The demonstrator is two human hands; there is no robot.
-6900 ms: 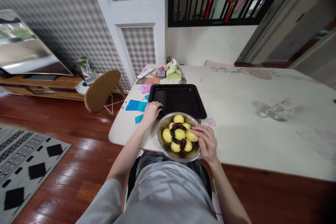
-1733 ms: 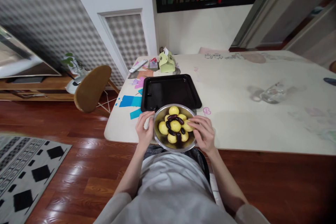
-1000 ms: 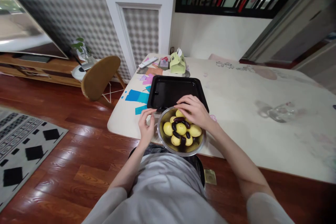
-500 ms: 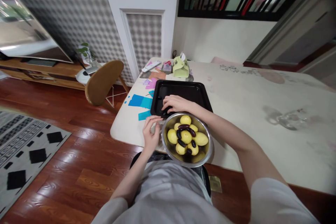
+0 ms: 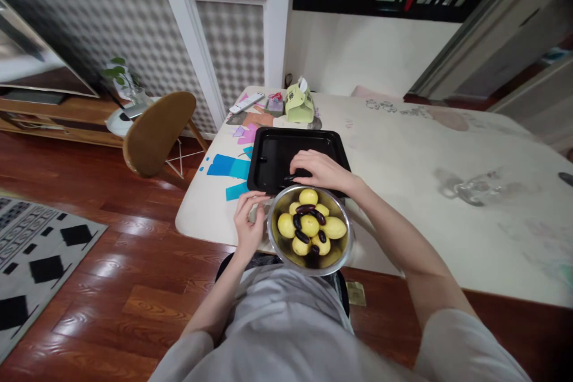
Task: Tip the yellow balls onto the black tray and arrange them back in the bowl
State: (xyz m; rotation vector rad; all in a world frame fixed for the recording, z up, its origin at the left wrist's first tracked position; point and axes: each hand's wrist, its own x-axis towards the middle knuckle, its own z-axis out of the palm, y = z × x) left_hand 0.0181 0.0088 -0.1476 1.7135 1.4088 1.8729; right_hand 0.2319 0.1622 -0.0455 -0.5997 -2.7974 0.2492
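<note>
A steel bowl [image 5: 344,250] of yellow lemon-like fruits [image 5: 310,225] and several dark, elongated grapes [image 5: 302,236] stands at the table's near edge. Behind it lies a black baking tray [image 5: 295,143]. My right hand [image 5: 320,168] is over the tray's near side, thumb and fingers closed on a dark grape [image 5: 290,178]. A small dark oblong piece [image 5: 263,159] lies in the tray's left part. My left hand [image 5: 249,221] rests left of the bowl, by the tray's near-left corner, its fingers and thumb apart and nothing visible between them.
On the white table [image 5: 394,161], a green tissue pack [image 5: 299,104], a small box [image 5: 274,104] and a white remote [image 5: 247,102] lie beyond the tray. Blue paper pieces [image 5: 228,167] are at its left. A clear glass object [image 5: 477,190] lies right; a wooden chair [image 5: 159,131] stands left.
My right hand has shifted rightward within the tray, and a dark grape now shows at its fingertips. My left hand keeps its place beside the bowl. The camera view has shifted slightly.
</note>
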